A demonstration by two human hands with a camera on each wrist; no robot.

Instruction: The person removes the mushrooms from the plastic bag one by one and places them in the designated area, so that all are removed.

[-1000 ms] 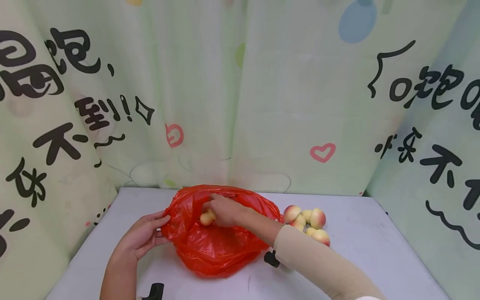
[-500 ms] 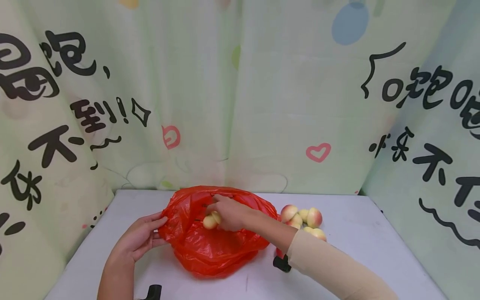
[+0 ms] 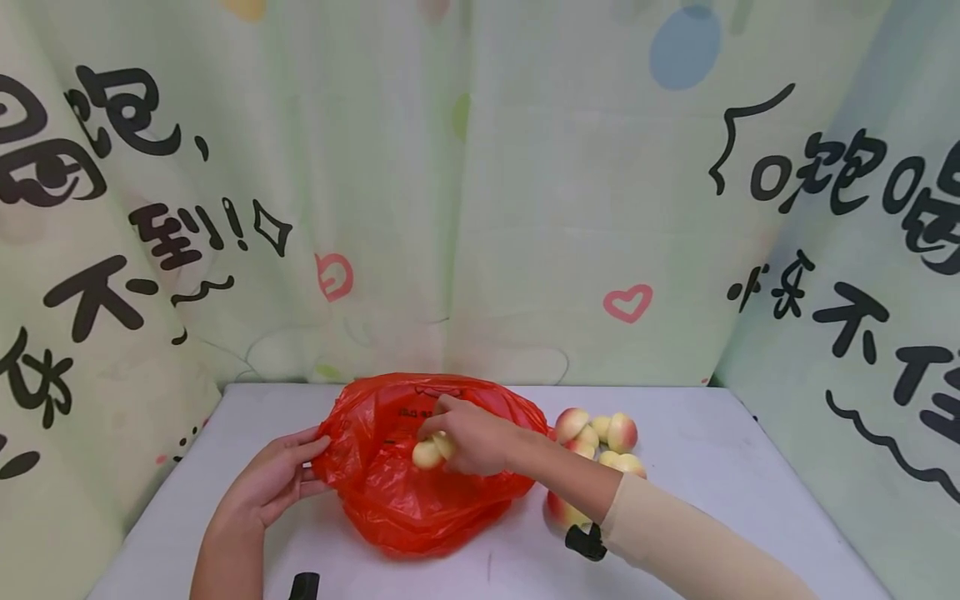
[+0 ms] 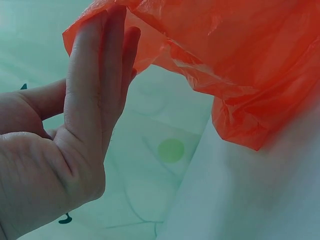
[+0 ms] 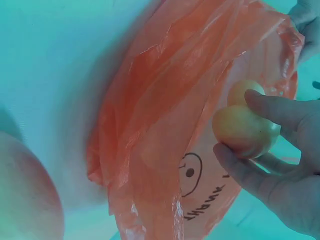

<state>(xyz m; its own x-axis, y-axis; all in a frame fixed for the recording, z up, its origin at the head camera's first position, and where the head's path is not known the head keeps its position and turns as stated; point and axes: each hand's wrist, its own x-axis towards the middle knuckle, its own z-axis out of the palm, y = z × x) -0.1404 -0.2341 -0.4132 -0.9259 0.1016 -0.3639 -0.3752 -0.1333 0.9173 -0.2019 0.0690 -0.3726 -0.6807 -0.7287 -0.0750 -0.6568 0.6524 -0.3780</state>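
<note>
My left hand (image 3: 273,479) pinches the rim of a red plastic bag (image 3: 420,517) between thumb and straight fingers; the left wrist view shows those long fingers (image 4: 87,90) against the film. The bag's mouth gapes towards me. Inside that mouth, my right hand (image 3: 476,437) holds a pale yellow peach (image 3: 427,455) in its fingertips. In the right wrist view, thumb and index finger sit on either side of the peach (image 5: 242,130), and a smaller round part shows behind it. I cannot tell whether this is a second peach or a lobe. The bag's bottom is hidden.
Several yellow-and-red peaches (image 3: 622,433) lie on the white table (image 3: 720,500) right of the bag, partly behind the right forearm. Black wrist mounts (image 3: 587,542) stick out below the arms. A printed curtain (image 3: 525,208) hangs behind and beside the table.
My right hand, with the peach, has shifted right and slightly towards me within the bag's mouth, uncovering dark print inside. The left hand keeps its grip on the rim. The whole view has drifted slightly.
</note>
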